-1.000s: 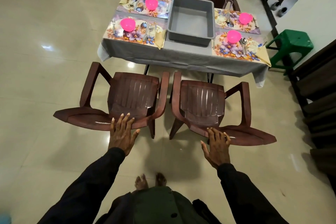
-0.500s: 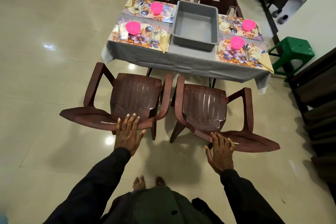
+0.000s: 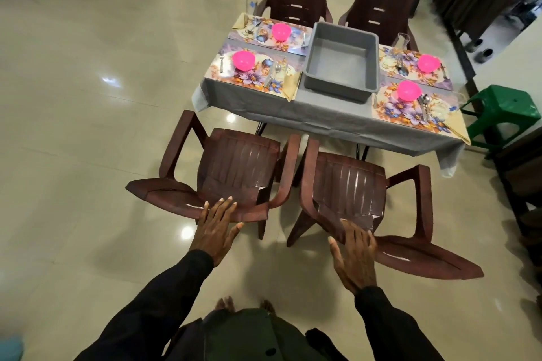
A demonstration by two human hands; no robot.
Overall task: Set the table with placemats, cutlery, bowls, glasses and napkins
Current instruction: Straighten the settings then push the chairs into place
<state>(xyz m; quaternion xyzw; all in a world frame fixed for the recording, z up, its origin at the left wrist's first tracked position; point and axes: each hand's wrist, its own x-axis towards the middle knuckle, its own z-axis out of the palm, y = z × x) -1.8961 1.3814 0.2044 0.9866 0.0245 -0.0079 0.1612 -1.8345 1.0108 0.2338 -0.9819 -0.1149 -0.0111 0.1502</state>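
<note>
Neither grip holds anything: the left hand (image 3: 215,228) lies flat with fingers spread on the top edge of the left brown chair (image 3: 231,176), and the right hand (image 3: 356,255) lies flat, fingers loosely together, on the top edge of the right brown chair (image 3: 352,193). Both arms wear dark sleeves.

Taking the grey tub (image 3: 341,63) at the middle of the desk (image 3: 322,114) as the landmark, the desk lies beyond both chairs under a grey cloth. Left of the tub sit two floral placemats, the near one (image 3: 252,73) and the far one (image 3: 269,34), each carrying a pink bowl (image 3: 243,59) (image 3: 281,31). Right of the tub sit two more, the near one (image 3: 410,108) and the far one (image 3: 410,63), each with a pink bowl (image 3: 409,90) (image 3: 428,62). Cutlery lies on each mat. A yellow napkin (image 3: 291,85) lies just left of the tub, and another (image 3: 456,126) hangs at the desk's near right corner. Two more brown chairs stand behind the tub. A green stool (image 3: 501,110) stands right of the desk.
</note>
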